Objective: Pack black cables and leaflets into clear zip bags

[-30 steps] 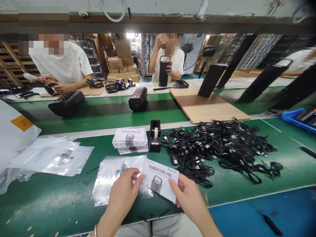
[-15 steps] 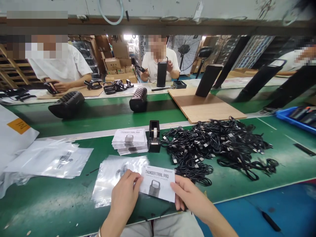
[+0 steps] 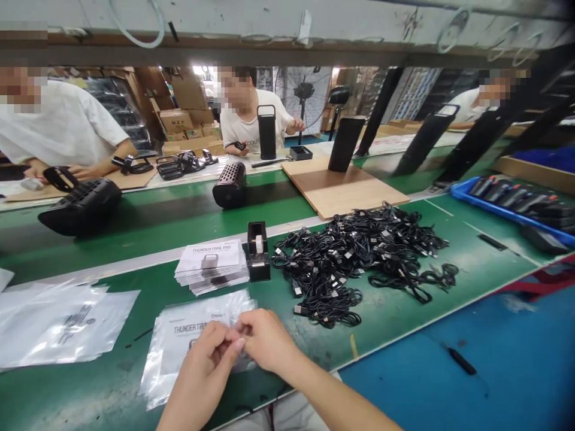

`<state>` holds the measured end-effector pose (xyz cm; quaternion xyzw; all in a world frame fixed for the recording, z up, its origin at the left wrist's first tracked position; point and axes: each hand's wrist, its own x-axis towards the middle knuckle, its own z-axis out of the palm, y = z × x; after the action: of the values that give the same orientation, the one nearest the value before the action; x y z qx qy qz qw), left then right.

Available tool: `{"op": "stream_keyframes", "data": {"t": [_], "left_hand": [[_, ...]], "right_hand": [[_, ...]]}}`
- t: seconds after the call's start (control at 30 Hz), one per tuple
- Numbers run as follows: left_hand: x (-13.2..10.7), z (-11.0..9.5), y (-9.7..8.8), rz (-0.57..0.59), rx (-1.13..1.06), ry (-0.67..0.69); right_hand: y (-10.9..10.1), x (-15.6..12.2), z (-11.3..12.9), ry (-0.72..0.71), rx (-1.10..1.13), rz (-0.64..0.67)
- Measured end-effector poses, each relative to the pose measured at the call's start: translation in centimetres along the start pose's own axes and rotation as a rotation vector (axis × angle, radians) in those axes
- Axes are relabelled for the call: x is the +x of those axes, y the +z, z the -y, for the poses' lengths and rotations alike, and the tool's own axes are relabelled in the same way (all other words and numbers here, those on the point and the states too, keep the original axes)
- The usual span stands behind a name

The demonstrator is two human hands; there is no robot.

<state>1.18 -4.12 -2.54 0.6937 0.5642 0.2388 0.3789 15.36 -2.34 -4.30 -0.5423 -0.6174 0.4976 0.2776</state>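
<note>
My left hand (image 3: pixel 204 365) and my right hand (image 3: pixel 265 341) meet over the top clear plastic bag (image 3: pixel 179 344) of a small stack on the green bench. Both pinch the bag's right edge with closed fingers. A white "Thunder Trail Pro" booklet (image 3: pixel 191 330) lies inside that bag, its title showing through the plastic. A stack of the same booklets (image 3: pixel 211 266) sits just beyond, beside a black tape dispenser (image 3: pixel 257 251). To the right lies a heap of several coiled black cables (image 3: pixel 359 254).
More clear bags (image 3: pixel 58 323) lie at the left. Beyond a green conveyor belt (image 3: pixel 171 209) with black speakers (image 3: pixel 230 185), other people work at a far bench. A wooden board (image 3: pixel 345 191) holds a tall speaker. A blue tray (image 3: pixel 516 203) stands at right.
The booklet, held in the open by both hands before, now lies inside the top plastic bag. Both hands have come together at the bag's edge. The view has swung to the right.
</note>
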Motion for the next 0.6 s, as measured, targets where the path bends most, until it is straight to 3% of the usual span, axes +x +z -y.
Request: {"op": "stream_keyframes", "data": {"t": [0.13,0.23,0.27,0.4,0.5,0.6], "left_hand": [[0.3,1.1,0.4,0.004,0.022,-0.048],[0.5,1.3,0.6,-0.008,0.106,-0.055],[0.5,1.2,0.7,-0.012,0.129,-0.050],[0.6,0.6,0.8,-0.017,0.160,-0.050],[0.5,0.2,0.6,-0.003,0.166,-0.048],[0.5,0.1,0.5,-0.008,0.163,-0.052]], "right_hand": [[-2.6,-0.9,1.3,-0.164,-0.547,-0.163],[-6.6,0.1,2.2,-0.120,-0.991,-0.417],[-7.9,0.8,2.5,-0.114,-1.111,-0.445],[-12.1,4.7,2.8,-0.150,-1.204,-0.297],[-13.5,6.8,2.8,-0.146,-1.234,-0.158],[-14.1,7.0,3.1,-0.145,-1.245,-0.110]]}}
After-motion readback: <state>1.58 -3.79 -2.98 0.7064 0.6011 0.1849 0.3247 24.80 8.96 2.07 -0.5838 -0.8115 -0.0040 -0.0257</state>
